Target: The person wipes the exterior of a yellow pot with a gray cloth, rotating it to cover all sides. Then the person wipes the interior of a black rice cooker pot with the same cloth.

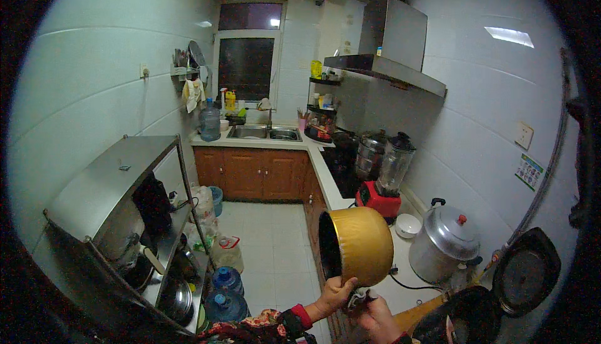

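A gold-coloured pot with a dark inside point(364, 245) is held up tilted on its side over the counter's front edge, its opening facing left. My left hand point(333, 297) grips its lower rim, thumb against the outside. Just below the pot, my right hand point(375, 318) is closed on a crumpled dark and white cloth point(359, 298). At the lower right stands an open black cooker point(458, 316) with its lid point(528, 271) raised.
A lidded aluminium pot point(443, 243), a white bowl point(408, 225) and a red-based blender point(382, 198) stand along the right counter. Metal shelves point(117, 170) line the left, with water bottles point(227, 304) on the floor beside them. A sink point(251, 132) lies at the back.
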Tool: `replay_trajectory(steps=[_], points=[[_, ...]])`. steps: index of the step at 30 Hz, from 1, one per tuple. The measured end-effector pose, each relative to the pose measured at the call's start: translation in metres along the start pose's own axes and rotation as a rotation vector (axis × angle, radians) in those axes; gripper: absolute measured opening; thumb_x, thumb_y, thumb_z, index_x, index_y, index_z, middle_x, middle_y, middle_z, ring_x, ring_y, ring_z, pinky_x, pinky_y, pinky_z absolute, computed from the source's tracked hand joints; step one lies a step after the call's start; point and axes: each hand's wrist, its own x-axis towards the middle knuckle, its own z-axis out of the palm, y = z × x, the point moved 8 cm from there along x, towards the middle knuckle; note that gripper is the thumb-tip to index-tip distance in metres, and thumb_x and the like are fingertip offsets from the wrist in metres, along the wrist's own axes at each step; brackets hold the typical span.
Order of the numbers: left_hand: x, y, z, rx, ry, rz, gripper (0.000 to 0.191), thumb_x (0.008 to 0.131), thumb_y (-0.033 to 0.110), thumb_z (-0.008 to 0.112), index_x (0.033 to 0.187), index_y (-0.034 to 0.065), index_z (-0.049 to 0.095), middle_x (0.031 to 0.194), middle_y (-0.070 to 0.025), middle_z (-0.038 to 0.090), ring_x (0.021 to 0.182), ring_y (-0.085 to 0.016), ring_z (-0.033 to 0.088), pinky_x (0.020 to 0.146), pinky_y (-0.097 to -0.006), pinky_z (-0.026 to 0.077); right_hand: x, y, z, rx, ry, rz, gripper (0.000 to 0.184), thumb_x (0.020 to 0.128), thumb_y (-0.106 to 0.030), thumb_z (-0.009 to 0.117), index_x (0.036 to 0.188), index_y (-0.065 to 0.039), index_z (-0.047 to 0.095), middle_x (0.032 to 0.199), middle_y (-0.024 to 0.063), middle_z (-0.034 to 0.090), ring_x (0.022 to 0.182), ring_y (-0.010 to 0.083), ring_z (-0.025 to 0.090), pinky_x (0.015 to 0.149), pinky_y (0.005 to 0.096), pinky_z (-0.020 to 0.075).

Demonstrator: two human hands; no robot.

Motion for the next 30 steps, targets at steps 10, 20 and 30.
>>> replay_trajectory(steps=[10,20,30], points=[[-0.006,-0.037,-0.006,-0.097,-0.074,-0.359,0.036,0.093,0.032,0.051,0.084,-0.0025,0.059,0.065,0.0021,0.053,0.056,-0.009,0.044,0.050,-0.0261,0.039,-0.041,-0.031,0.061,-0.150,-0.083,-0.015,0.026,0.092,-0.020,0.045,0.108,-0.002,0.053,0.095,0.0104,0.061,0.080,0.0231,0.060,0.069,0.0367,0.0514],[-0.008,-0.039,-0.034,0.034,0.166,-0.280,0.049,0.096,0.038,0.042,0.083,-0.0063,0.060,0.072,-0.0044,0.058,0.067,-0.012,0.049,0.061,-0.0294,0.043,-0.064,-0.166,0.084,-0.738,0.189,-0.815,0.030,0.089,-0.025,0.049,0.107,-0.001,0.053,0.091,0.0087,0.062,0.076,0.0249,0.061,0.067,0.0375,0.0515],[0.016,0.003,-0.020,0.410,-0.075,0.080,0.035,0.094,0.024,0.038,0.106,-0.0051,0.053,0.084,-0.0208,0.060,0.071,-0.031,0.058,0.063,-0.0385,0.047,-0.050,-0.053,0.134,-1.900,-0.016,-1.245,0.052,0.068,-0.001,0.055,0.120,-0.003,0.051,0.133,0.0148,0.045,0.127,0.0316,0.037,0.105,0.0479,0.0268]])
